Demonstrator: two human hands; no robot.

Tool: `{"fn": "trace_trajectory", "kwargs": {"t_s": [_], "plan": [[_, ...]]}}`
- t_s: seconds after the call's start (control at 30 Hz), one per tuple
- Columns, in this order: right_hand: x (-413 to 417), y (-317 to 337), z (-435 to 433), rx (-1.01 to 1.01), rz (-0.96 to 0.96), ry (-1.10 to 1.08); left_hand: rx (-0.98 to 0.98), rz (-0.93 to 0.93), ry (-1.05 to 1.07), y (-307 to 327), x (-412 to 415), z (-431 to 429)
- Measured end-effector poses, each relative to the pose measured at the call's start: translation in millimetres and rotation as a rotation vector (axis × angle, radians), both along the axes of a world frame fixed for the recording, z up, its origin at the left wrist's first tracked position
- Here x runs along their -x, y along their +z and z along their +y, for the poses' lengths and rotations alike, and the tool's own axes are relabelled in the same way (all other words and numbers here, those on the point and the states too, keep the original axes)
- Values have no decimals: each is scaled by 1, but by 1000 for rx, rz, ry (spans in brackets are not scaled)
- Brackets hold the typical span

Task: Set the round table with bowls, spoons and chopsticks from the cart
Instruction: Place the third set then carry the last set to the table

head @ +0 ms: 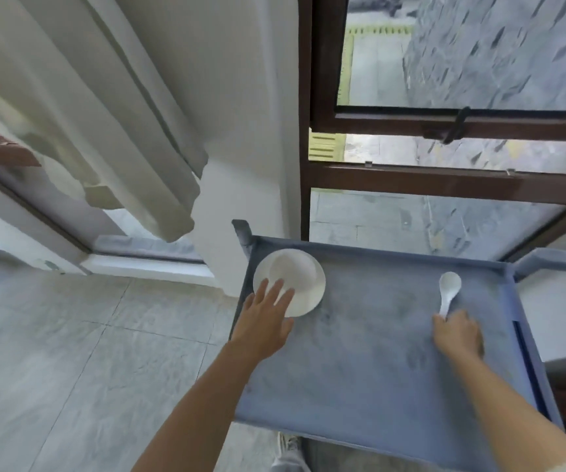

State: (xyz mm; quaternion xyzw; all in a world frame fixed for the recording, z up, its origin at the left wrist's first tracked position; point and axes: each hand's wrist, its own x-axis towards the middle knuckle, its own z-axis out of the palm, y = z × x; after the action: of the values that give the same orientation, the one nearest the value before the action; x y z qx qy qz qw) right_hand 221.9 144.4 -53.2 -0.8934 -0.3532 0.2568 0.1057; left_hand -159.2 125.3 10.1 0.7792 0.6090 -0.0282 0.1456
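A white bowl (pixel 295 277) sits in the far left corner of the blue cart tray (pixel 370 352). My left hand (pixel 264 321) is spread flat over the bowl's near rim, fingers apart, not closed on it. A white spoon (pixel 449 287) lies near the tray's right side, scoop pointing away from me. My right hand (pixel 457 335) is closed around the near end of the spoon's handle. No chopsticks and no round table are in view.
The cart's handle (pixel 560 264) curves off the right end. A white pillar (pixel 250 165) and a brown-framed window (pixel 445 178) stand right behind the cart. Curtains (pixel 104 114) hang at the left. Grey tiled floor (pixel 87 352) lies to the left.
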Motion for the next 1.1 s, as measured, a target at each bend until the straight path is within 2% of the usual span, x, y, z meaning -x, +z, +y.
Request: {"fn": "trace_trajectory", "kwargs": {"t_s": [0.13, 0.3, 0.43, 0.57, 0.7, 0.9, 1.03, 1.1], "plan": [[36, 9, -4, -112, 100, -45, 1, 43, -126, -16, -7, 31], [127, 42, -14, -343, 554, 1, -9, 74, -137, -29, 0, 45], [183, 59, -10, -315, 739, 140, 3, 40, -93, -32, 9, 48], [207, 59, -1, -215, 721, 230, 22, 8, -61, -31, 12, 45], [221, 52, 11, -102, 597, 330, 8, -40, -21, -29, 13, 40], [234, 45, 25, -52, 548, 407, -97, -58, 11, -19, 12, 39], [211, 46, 20, 28, 500, 438, -228, -143, 65, 2, 0, 37], [180, 47, 11, 7, 398, 421, -270, -210, 44, 8, -24, 39]]}}
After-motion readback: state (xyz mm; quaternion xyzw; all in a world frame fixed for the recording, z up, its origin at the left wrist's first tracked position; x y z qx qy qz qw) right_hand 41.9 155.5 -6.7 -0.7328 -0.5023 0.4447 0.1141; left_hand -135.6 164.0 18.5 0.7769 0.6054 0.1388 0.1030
